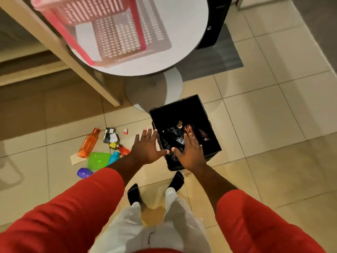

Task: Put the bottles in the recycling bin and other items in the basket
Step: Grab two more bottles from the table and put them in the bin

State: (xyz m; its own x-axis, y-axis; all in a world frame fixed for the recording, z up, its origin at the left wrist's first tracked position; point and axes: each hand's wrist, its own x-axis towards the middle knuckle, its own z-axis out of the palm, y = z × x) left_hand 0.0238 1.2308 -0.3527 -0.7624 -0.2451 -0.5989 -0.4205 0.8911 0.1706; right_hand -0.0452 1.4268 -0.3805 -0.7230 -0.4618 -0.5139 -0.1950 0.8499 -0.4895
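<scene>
A black recycling bin (207, 121) stands on the tiled floor, with a brown bottle (189, 130) and black bags inside. My right hand (190, 154) is spread open over the bin's near edge and holds nothing. My left hand (146, 147) is spread open just left of the bin, also with nothing in it. On the floor to the left lie an orange bottle (88, 143), a red bottle (124, 150), a blue bottle (113, 158), a green lid (98, 160), a purple item (84, 172), dark packets (110, 135) and a small red item (125, 131). The pink basket (116, 30) sits on the round white table (187, 42).
The table's pedestal base (155, 92) stands just behind the bin. A wooden bed or bench edge (76, 59) runs diagonally at the left. A black tower (216, 21) and grey mat (218, 61) are at the back right. My feet in black socks (134, 193) stand near the bin.
</scene>
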